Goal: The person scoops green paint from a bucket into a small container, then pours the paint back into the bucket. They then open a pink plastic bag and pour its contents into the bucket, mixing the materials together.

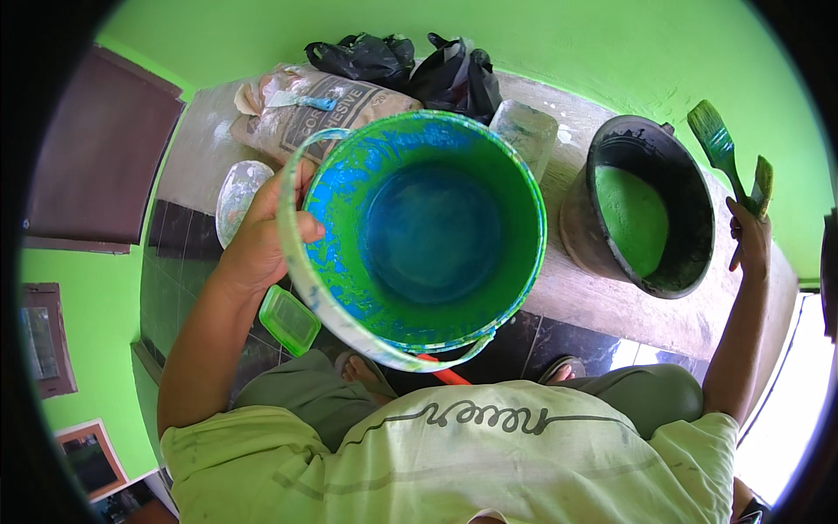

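My left hand grips the left rim of a paint bucket, its thumb over the edge. The bucket is tilted so that I look into it. Green and blue paint smears its inner wall, and its bottom looks dark blue. A pale handle band curves around its near left side. At the far right, my right hand is closed around two paintbrushes, bristles up and coated green. Between the hands stands a black bucket with green paint in it.
Behind the bucket lie a paper sack with a putty knife on it and black plastic bags. A clear tray, a smeared white lid and a green-rimmed container sit nearby. A green wall rises behind.
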Demonstrator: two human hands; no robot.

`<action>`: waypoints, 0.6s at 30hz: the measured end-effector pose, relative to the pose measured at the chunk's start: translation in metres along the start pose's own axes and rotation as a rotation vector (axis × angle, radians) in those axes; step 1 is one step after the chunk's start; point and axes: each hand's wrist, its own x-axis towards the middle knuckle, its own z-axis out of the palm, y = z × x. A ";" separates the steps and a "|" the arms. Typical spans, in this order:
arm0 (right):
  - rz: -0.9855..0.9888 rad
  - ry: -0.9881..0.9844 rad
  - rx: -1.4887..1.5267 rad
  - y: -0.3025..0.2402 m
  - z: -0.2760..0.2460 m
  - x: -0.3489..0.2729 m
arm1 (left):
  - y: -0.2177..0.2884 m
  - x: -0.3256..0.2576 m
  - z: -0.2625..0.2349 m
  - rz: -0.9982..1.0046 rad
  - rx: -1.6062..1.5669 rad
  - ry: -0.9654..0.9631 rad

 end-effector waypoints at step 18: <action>-0.173 -0.084 -0.071 -0.068 0.057 -0.023 | 0.071 -0.036 0.034 -0.073 0.429 0.192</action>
